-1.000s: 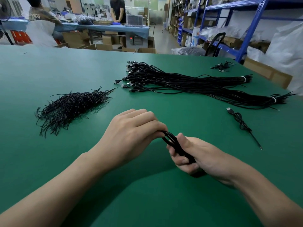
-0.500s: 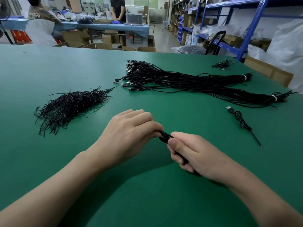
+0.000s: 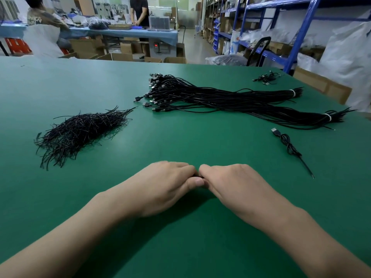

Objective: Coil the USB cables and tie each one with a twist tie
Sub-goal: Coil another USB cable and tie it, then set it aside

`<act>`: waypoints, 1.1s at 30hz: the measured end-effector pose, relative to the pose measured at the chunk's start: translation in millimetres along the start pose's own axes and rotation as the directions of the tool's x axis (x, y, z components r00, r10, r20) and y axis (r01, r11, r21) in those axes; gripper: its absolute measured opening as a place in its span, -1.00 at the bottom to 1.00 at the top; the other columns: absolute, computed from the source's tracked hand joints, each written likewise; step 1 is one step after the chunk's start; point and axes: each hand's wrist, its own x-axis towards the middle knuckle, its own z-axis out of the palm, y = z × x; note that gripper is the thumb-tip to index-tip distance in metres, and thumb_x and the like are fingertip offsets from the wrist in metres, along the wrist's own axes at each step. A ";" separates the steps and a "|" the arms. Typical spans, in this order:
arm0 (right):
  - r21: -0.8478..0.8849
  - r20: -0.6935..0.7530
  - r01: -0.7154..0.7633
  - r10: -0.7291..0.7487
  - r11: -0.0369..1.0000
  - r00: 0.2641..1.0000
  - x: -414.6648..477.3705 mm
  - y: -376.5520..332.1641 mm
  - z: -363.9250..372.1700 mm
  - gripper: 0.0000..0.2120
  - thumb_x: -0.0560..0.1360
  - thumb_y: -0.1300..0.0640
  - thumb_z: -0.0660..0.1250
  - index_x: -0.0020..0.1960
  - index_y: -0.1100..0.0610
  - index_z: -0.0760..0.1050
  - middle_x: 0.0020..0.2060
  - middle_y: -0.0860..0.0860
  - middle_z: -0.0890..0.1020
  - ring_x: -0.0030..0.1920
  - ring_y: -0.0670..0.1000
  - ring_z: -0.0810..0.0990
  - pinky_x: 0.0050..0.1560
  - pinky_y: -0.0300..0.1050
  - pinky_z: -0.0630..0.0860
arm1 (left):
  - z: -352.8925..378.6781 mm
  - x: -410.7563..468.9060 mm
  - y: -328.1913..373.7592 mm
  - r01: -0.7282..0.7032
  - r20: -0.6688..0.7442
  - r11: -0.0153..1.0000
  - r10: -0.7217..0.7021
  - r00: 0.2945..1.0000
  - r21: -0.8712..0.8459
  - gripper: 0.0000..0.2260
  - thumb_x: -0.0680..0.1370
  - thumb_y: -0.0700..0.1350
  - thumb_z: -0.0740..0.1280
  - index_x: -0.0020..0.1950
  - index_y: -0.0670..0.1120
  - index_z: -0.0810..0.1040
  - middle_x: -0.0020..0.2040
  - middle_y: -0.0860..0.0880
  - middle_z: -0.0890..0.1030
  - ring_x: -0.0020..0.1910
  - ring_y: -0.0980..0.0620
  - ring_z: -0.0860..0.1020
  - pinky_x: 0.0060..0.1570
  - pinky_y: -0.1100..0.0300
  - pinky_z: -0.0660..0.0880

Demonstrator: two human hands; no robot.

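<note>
Left hand (image 3: 166, 183): fingers curling under, grip pressing against the right hand's fingertips.
Right hand (image 3: 230, 183): curling likewise, both seemingly pinching the USB cable (image 3: 198, 176).
USB cable: hiding almost wholly between the hands, above the surface (image 3: 180, 137).
Twist ties (image 3: 80, 131): lying heaped at left.

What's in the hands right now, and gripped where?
The left hand and right hand meet fingertip to fingertip, pinching a thin black thing, likely a cable. Only a sliver shows, so which part is held cannot be told.

Bare forearms (image 3: 80, 227) lead to the left hand (image 3: 160, 185) and right hand (image 3: 232, 183), thumbnail (image 3: 198, 181) trimmed short.
</note>
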 end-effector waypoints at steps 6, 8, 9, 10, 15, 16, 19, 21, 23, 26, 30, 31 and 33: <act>0.095 0.016 0.041 -0.043 0.995 0.999 1.8 0.7 -3.3 -0.75 0.67 -0.18 0.05 -0.03 -0.02 0.24 -0.16 -0.13 0.44 -0.06 0.00 0.51 -0.08 -0.02 0.41 | 7.3 -3.3 -5.4 0.028 -0.005 0.979 -0.030 1.000 -0.200 -0.52 0.63 0.27 -0.11 -0.06 -0.04 0.41 -0.18 0.03 0.54 -0.16 -0.03 0.50 -0.04 -0.02 0.44; 0.232 -0.009 0.015 -0.013 0.973 1.000 -0.3 10.2 -1.9 -0.81 0.65 -0.19 0.12 0.09 -0.10 0.36 -0.15 -0.21 0.47 -0.04 -0.09 0.51 -0.06 -0.09 0.41 | 6.8 -1.5 -7.4 0.018 -0.115 0.988 -0.035 0.993 -0.151 -0.56 0.62 0.26 -0.11 -0.16 0.00 0.34 -0.30 0.04 0.46 -0.27 -0.02 0.44 -0.17 0.04 0.33; 0.370 -0.039 -0.025 0.043 0.929 0.998 -1.1 14.7 -1.6 -0.77 0.63 -0.21 0.16 0.17 -0.13 0.41 -0.15 -0.21 0.53 -0.07 -0.12 0.53 -0.05 -0.12 0.44 | 6.4 -1.4 -8.6 0.025 -0.165 0.990 -0.049 0.985 -0.141 -0.59 0.62 0.26 -0.10 -0.20 0.02 0.30 -0.34 0.05 0.42 -0.31 0.01 0.40 -0.22 0.07 0.25; 0.555 -0.080 -0.064 0.130 0.829 0.988 -1.1 18.5 -1.3 -0.70 0.60 -0.24 0.18 0.24 -0.14 0.44 -0.15 -0.19 0.60 -0.10 -0.13 0.57 -0.03 -0.16 0.47 | 6.4 -1.5 -10.0 0.046 -0.208 0.984 -0.082 0.975 -0.174 -0.61 0.61 0.25 -0.08 -0.22 0.03 0.28 -0.37 0.06 0.39 -0.35 0.04 0.37 -0.24 0.08 0.22; 0.993 -0.024 -0.023 0.379 0.118 0.925 2.8 29.1 4.5 -0.57 0.48 -0.19 0.28 0.25 -0.01 0.54 -0.13 0.00 0.70 -0.19 -0.05 0.61 -0.01 -0.11 0.57 | 8.5 4.3 -4.5 0.009 -0.268 0.628 -0.344 0.900 -0.778 -0.59 0.66 0.20 0.06 -0.20 -0.08 0.36 -0.33 0.19 0.35 -0.32 0.16 0.31 -0.25 0.32 0.32; 0.997 -0.008 -0.016 0.329 0.070 0.944 3.0 25.1 7.2 -0.57 0.46 -0.18 0.31 0.24 -0.01 0.56 -0.16 0.00 0.69 -0.22 -0.05 0.58 -0.07 -0.16 0.56 | 8.7 6.3 0.9 -0.023 -0.246 0.526 -0.358 0.901 -0.850 -0.62 0.66 0.18 0.08 -0.21 -0.05 0.36 -0.34 0.19 0.34 -0.34 0.18 0.30 -0.27 0.38 0.31; 0.999 -0.020 0.029 0.248 -0.031 0.968 6.8 9.1 14.1 -0.56 0.40 -0.16 0.40 0.21 0.03 0.61 -0.26 -0.03 0.65 -0.30 -0.08 0.48 -0.22 -0.28 0.49 | 12.7 10.6 17.0 -0.089 -0.179 0.281 -0.312 0.933 -0.955 -0.67 0.63 0.13 0.11 -0.22 0.01 0.48 -0.33 0.15 0.30 -0.38 0.14 0.22 -0.35 0.42 0.28; 0.996 -0.070 0.085 0.275 -0.040 0.959 10.4 1.6 16.1 -0.65 0.43 -0.10 0.41 0.15 0.02 0.67 -0.30 -0.05 0.64 -0.32 -0.10 0.43 -0.29 -0.29 0.43 | 15.0 11.7 24.6 -0.093 -0.151 0.203 -0.292 0.944 -0.975 -0.69 0.65 0.10 0.12 -0.14 0.06 0.58 -0.28 0.07 0.28 -0.36 0.11 0.19 -0.36 0.40 0.27; 0.992 -0.104 0.122 0.313 -0.037 0.944 11.6 -2.0 17.6 -0.73 0.45 -0.07 0.40 0.08 -0.02 0.71 -0.30 -0.04 0.65 -0.33 -0.09 0.40 -0.34 -0.28 0.37 | 15.5 12.2 28.2 -0.083 -0.145 0.213 -0.295 0.945 -0.974 -0.71 0.69 0.04 0.10 -0.04 0.05 0.59 -0.27 0.06 0.28 -0.36 0.11 0.20 -0.36 0.39 0.26; 0.986 -0.138 0.162 0.350 -0.040 0.926 10.8 -3.6 19.0 -0.79 0.46 -0.07 0.40 0.02 -0.03 0.73 -0.34 -0.04 0.62 -0.35 -0.11 0.39 -0.38 -0.28 0.33 | 14.1 12.9 31.6 -0.082 -0.155 0.260 -0.271 0.950 -0.962 -0.60 0.73 0.01 0.05 -0.17 0.15 0.59 -0.31 0.12 0.28 -0.38 0.14 0.20 -0.38 0.39 0.27; 0.983 -0.151 0.179 0.386 -0.037 0.910 10.6 -4.8 16.6 -0.79 0.44 -0.11 0.42 -0.09 -0.01 0.73 -0.40 0.02 0.62 -0.42 -0.13 0.40 -0.41 -0.34 0.34 | 11.8 12.0 35.5 -0.071 -0.134 0.265 -0.229 0.964 -0.962 -0.61 0.71 0.05 0.05 -0.28 0.09 0.45 -0.36 0.18 0.30 -0.37 0.12 0.18 -0.36 0.40 0.23; 0.983 -0.150 0.178 0.388 -0.036 0.909 10.4 -5.2 16.3 -0.78 0.43 -0.12 0.41 -0.11 0.00 0.72 -0.40 0.03 0.63 -0.43 -0.14 0.40 -0.42 -0.34 0.34 | 12.0 11.2 34.8 -0.066 -0.126 0.267 -0.216 0.968 -0.961 -0.63 0.70 0.06 0.05 -0.26 0.03 0.42 -0.36 0.18 0.31 -0.35 0.10 0.17 -0.36 0.38 0.23; 0.985 -0.142 0.170 0.388 -0.040 0.911 10.0 -5.7 16.3 -0.79 0.43 -0.10 0.41 -0.15 0.01 0.72 -0.42 0.05 0.63 -0.44 -0.13 0.39 -0.42 -0.35 0.33 | 13.3 9.6 32.3 -0.053 -0.118 0.302 -0.201 0.973 -0.952 -0.62 0.72 0.06 0.04 -0.22 -0.05 0.39 -0.36 0.17 0.35 -0.32 0.04 0.18 -0.35 0.30 0.22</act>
